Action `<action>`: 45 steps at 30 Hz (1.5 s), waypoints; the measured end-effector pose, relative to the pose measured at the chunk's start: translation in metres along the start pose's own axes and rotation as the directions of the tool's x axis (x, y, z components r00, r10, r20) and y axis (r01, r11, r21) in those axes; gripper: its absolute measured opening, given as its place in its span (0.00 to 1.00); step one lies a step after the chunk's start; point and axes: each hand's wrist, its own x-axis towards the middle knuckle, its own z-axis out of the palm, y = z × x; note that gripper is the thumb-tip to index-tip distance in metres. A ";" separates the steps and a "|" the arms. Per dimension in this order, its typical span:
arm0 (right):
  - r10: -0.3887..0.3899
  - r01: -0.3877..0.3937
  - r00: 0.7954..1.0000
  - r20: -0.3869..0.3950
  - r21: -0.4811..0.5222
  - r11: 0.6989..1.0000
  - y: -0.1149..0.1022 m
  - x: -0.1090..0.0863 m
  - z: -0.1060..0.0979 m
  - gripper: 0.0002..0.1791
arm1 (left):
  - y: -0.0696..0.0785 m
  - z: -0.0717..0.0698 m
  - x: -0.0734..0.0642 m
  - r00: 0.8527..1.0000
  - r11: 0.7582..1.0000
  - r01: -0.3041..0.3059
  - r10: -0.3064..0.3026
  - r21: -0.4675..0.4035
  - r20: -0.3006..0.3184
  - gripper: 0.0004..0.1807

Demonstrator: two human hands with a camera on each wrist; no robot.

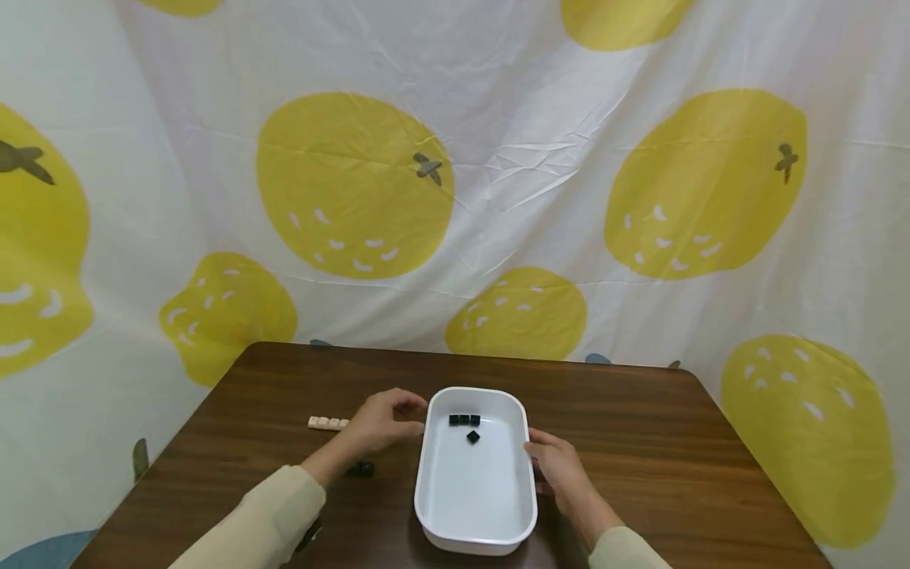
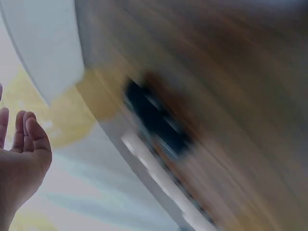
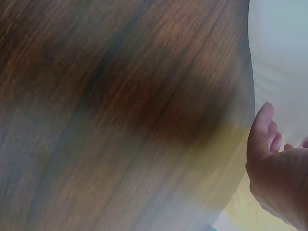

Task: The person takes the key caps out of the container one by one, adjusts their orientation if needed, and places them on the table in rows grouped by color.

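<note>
A white rectangular tray (image 1: 478, 490) with rounded corners stands between both hands in the head view. Inside it, three small black keycap-like blocks (image 1: 464, 420) form a row, and a single black block (image 1: 473, 436) lies turned below them. At the tray's right side, my right hand (image 1: 565, 466) holds the wall, thumb at the rim. My left hand (image 1: 384, 423) is beside the left rim with fingers loosely bent; contact there is hard to tell. Beneath the left wrist, black blocks (image 2: 156, 118) lie near a row of white blocks (image 1: 329, 423), both blurred in the left wrist view.
The brown wooden table (image 1: 640, 442) has rounded far corners. Behind it hangs a white cloth (image 1: 512, 197) printed with yellow lemons. The left forearm partly covers the black blocks on the table. In the right wrist view, bare wood fills most of the frame.
</note>
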 end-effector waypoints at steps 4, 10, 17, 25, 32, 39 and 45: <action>0.004 -0.004 1.000 0.018 0.021 1.000 0.001 0.002 -0.001 0.26 | 0.013 0.026 0.020 0.997 0.998 -0.057 0.056 0.008 0.050 0.17; 0.009 -0.013 0.998 0.059 0.072 0.997 0.003 0.006 -0.004 0.26 | 0.022 0.050 0.038 0.993 0.995 -0.072 0.065 0.069 0.099 0.16; 0.009 -0.018 0.997 0.076 0.111 0.994 0.003 0.011 -0.008 0.27 | 0.027 0.067 0.055 0.979 0.970 -0.159 0.132 0.183 0.153 0.15; 0.020 -0.029 0.997 0.080 0.119 0.992 0.005 0.012 -0.008 0.27 | 0.023 0.084 0.068 0.983 0.920 -0.151 0.102 0.361 0.153 0.09; 0.023 -0.031 0.997 0.069 0.117 0.993 0.007 0.010 -0.005 0.27 | 0.022 0.094 0.072 0.996 0.881 -0.010 -0.036 0.474 0.087 0.17; 0.015 -0.024 0.997 0.073 0.120 0.992 0.008 0.009 -0.004 0.27 | 0.026 0.100 0.072 0.992 0.747 -0.011 -0.073 0.665 0.098 0.16; 0.012 -0.021 0.997 0.073 0.125 0.992 0.008 0.009 -0.004 0.27 | 0.023 0.105 0.071 0.991 0.760 -0.048 -0.045 0.648 0.125 0.09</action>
